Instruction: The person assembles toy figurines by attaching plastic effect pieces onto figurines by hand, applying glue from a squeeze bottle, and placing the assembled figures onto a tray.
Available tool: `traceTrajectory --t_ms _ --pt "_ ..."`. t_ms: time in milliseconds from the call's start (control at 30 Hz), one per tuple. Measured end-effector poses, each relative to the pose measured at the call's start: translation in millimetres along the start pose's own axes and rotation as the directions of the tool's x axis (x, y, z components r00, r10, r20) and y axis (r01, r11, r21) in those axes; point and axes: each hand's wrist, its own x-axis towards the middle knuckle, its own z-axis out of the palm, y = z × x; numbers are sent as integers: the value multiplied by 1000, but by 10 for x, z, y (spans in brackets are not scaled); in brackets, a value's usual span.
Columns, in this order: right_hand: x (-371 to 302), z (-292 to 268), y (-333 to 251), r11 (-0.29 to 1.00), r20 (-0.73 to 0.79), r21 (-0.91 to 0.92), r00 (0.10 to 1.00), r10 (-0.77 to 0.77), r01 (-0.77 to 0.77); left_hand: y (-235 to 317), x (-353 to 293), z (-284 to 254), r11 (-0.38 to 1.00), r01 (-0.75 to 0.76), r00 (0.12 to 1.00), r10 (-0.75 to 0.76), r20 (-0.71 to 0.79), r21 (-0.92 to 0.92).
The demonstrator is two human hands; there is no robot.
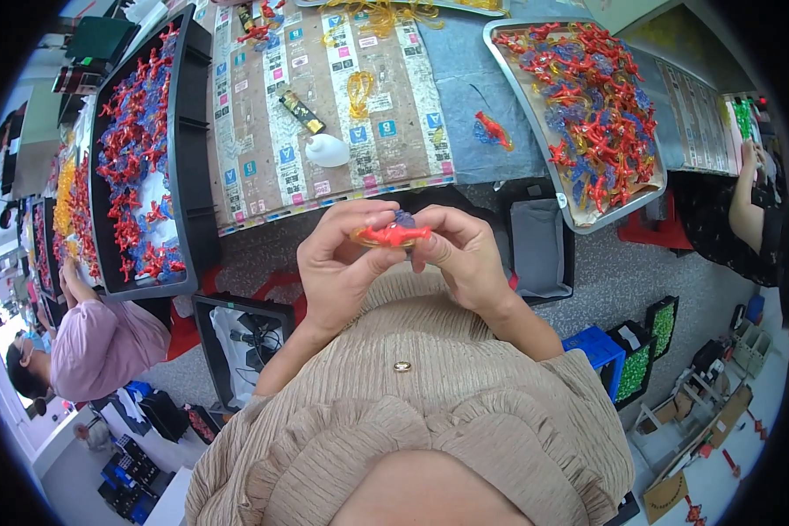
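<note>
Near my chest, just in front of the table edge, my left hand point(335, 263) and my right hand point(466, 261) both grip a small plastic figure point(393, 236). It is red, with a clear blue part on top and a yellowish part at its left end. Fingertips and thumbs pinch it from both sides and hide some of it. Beyond the hands, a white squeeze bottle point(327, 151) and a dark glue tube point(302, 109) lie on the table point(245, 188). A similar red and blue figure point(493, 131) lies on the blue cloth to the right.
A metal tray point(570, 216) heaped with red and blue figures stands at the right; a black crate point(197, 158) of them stands at the left. A yellow ring bundle point(359, 94) lies mid-table. Co-workers sit on both sides, one in a pink sleeve point(92, 351). Bins stand on the floor.
</note>
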Motion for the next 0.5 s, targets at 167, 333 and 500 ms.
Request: traceTrajectory --t_ms 167,333,500 --pt "68 53 5 978 -3 162 991 132 -130 -3 3 -62 988 124 992 -126 -16 -88" --pt "125 69 38 954 21 192 973 229 -229 94 -18 -66 964 219 969 -232 -82 -149" --pt "189 106 33 931 16 213 954 299 -295 98 3 -115 964 221 972 -230 -49 -146"
